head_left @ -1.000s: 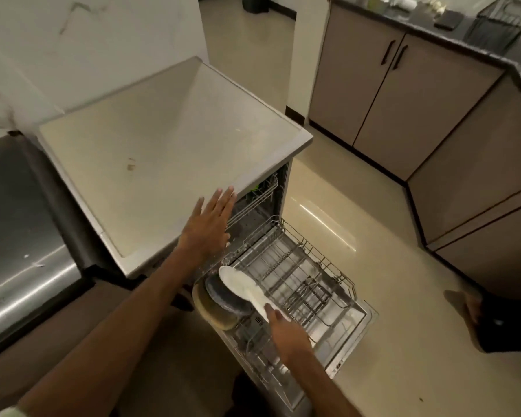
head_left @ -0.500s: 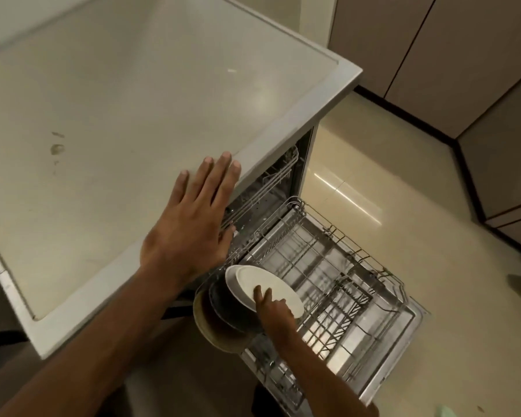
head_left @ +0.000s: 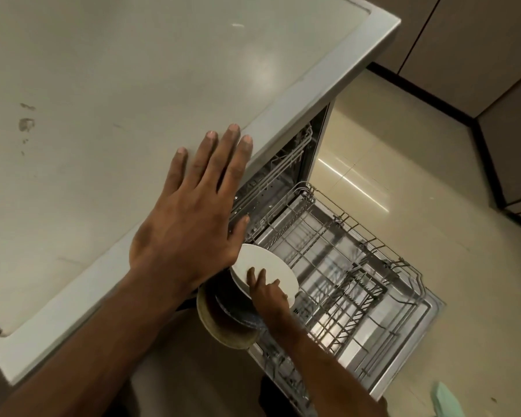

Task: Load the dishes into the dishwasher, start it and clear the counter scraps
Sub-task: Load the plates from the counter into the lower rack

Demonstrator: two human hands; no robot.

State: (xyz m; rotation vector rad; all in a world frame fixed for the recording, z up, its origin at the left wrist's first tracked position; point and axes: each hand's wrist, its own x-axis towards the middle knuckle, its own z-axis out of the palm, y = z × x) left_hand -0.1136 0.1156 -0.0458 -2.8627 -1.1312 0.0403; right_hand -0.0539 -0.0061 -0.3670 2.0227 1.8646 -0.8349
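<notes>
The dishwasher stands open with its lower wire rack [head_left: 352, 266] pulled out over the door. At the rack's near left end a tan plate [head_left: 220, 329] and a dark blue plate [head_left: 238, 314] stand on edge. A white plate [head_left: 268, 266] stands in front of them, and my right hand [head_left: 268, 293] grips its lower rim. My left hand [head_left: 193, 212] rests flat, fingers spread, on the dishwasher's white top [head_left: 118, 85] near the front edge. The upper rack [head_left: 280, 164] shows inside the opening.
Small brown scraps and smears [head_left: 27, 123] mark the top at the left. Beige floor tiles [head_left: 403, 145] spread to the right of the rack. Brown cabinets [head_left: 478, 49] line the far right. A pale green thing [head_left: 442, 398] lies on the floor at the bottom right.
My head has come lower and closer to the dishwasher. My right hand has set the white plate more upright against the dark plate. My left hand stays flat on the top.
</notes>
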